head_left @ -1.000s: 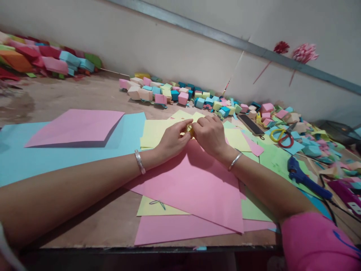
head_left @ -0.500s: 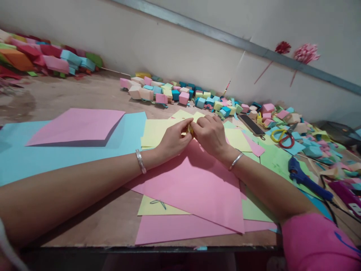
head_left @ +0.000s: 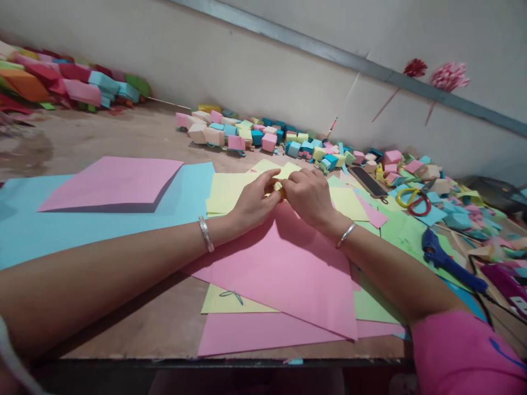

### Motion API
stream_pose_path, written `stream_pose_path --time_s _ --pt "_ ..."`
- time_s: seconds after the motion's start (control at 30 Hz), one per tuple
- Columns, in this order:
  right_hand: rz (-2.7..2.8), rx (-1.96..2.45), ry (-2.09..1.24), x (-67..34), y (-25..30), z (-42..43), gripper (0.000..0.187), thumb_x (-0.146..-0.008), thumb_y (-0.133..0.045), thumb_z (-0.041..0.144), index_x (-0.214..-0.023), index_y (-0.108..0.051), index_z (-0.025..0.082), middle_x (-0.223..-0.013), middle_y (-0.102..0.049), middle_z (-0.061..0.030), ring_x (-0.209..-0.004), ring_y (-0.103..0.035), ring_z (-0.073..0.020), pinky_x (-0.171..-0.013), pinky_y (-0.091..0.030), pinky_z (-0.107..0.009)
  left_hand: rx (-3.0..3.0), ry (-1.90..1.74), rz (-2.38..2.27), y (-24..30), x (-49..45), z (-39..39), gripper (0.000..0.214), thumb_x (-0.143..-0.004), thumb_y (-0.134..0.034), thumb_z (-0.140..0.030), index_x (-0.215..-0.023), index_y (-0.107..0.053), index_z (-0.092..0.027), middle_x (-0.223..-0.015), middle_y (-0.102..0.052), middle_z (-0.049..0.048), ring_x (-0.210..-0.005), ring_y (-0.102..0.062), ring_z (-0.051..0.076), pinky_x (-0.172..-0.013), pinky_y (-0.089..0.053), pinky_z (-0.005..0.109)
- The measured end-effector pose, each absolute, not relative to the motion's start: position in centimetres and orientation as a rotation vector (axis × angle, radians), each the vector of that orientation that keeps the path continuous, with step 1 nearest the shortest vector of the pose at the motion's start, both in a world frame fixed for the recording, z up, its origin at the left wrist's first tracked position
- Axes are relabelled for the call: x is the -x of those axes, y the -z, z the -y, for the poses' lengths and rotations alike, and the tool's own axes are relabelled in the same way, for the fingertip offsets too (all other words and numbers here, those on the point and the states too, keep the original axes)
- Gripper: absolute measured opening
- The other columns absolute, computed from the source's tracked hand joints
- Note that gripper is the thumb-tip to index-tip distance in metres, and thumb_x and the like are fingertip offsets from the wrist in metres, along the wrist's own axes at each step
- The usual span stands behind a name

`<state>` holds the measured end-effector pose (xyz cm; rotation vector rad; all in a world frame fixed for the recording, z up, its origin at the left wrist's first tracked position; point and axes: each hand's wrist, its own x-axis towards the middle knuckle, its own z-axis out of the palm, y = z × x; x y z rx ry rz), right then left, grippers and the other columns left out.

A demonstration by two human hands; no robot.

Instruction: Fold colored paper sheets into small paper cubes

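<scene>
From afar I see the left hand (head_left: pixel 256 200) pinching a small yellow piece (head_left: pixel 279 187) above the far end of a pink sheet (head_left: pixel 284 269), apparently steadying it; the right hand's (head_left: pixel 308 196) curled fingers also grip it.

Left hand (head_left: pixel 256 199), right hand (head_left: pixel 310 196) — close together

A papercraft workspace: coloured paper sheets (head_left: pixel 280 274), paper blocks (head_left: pixel 269 142), glue gun (head_left: pixel 448 263), scissors (head_left: pixel 420 194).
</scene>
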<state>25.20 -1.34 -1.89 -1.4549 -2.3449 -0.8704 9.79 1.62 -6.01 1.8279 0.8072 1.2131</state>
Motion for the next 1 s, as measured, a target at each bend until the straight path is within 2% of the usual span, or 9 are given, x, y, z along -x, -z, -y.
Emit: stream_pose_path --time_s 0.1,0.27,0.47,0.57,0.77,1.0 --pt "2.327 1.448 0.887 -25.2 1.9 1.3 0.026 -0.093 -0.046 0.015 -0.082 -0.069 0.016 -0.079 -0.066 -0.0083 -0.078 -0.051 -0.0209 -0.070 -0.026 -0.036 -1.821 -1.212 -0.805 5.8 -9.8 -1.5 0.048 -0.081 -0.060 -0.018 -0.129 -0.054 -0.018 -0.106 -0.070 0.0089 -0.097 -0.065 0.021 -0.087 -0.055 0.036" --pt "2.393 1.418 0.837 -25.1 1.5 1.5 0.026 -0.094 -0.044 0.014 -0.095 -0.069 0.015 -0.077 -0.066 -0.0073 -0.076 -0.051 -0.0200 -0.069 -0.025 -0.036 -1.815 -1.182 -0.799 5.5 -9.7 -1.3 0.052 -0.079 -0.062 -0.019 -0.131 -0.054 -0.018 -0.108 -0.070 0.0091 -0.097 -0.066 0.022 -0.088 -0.055 0.038" --pt "2.451 1.441 0.734 -24.9 1.4 1.6 0.022 -0.093 -0.048 0.014 -0.096 -0.070 0.014 -0.082 -0.068 -0.0075 -0.077 -0.053 -0.0196 -0.069 -0.026 -0.034 -1.656 -1.133 -0.793 5.4 -10.0 -1.1 0.048 -0.084 -0.054 -0.017 -0.132 -0.049 -0.016 -0.105 -0.070 0.0102 -0.088 -0.067 0.020 -0.083 -0.057 0.038" --pt "2.435 1.459 0.723 -24.8 1.4 1.6 0.023 -0.092 -0.048 0.014 -0.091 -0.071 0.012 -0.080 -0.068 -0.0084 -0.076 -0.053 -0.0193 -0.068 -0.027 -0.033 -1.597 -1.108 -0.775 5.2 -10.1 -0.8 0.043 -0.086 -0.051 -0.017 -0.128 -0.048 -0.014 -0.103 -0.069 0.0106 -0.085 -0.067 0.018 -0.081 -0.058 0.039" --pt "2.471 1.432 0.739 -25.1 1.0 1.5 0.025 -0.090 -0.048 0.012 -0.078 -0.070 0.011 -0.073 -0.067 -0.0106 -0.069 -0.054 -0.0192 -0.064 -0.028 -0.033 -1.551 -1.061 -0.624 4.5 -9.9 -0.5 0.035 -0.083 -0.057 -0.018 -0.117 -0.051 -0.015 -0.106 -0.068 0.0102 -0.097 -0.066 0.020 -0.085 -0.058 0.040" --pt "2.426 1.589 0.659 -25.5 0.7 1.4 0.021 -0.086 -0.054 0.018 -0.071 -0.068 0.012 -0.067 -0.065 -0.0107 -0.061 -0.053 -0.0177 -0.056 -0.022 -0.030 -1.714 -1.100 -0.664 5.4 -9.8 -1.1 0.040 -0.080 -0.063 -0.021 -0.119 -0.053 -0.016 -0.107 -0.069 0.0119 -0.099 -0.067 0.023 -0.083 -0.058 0.041"
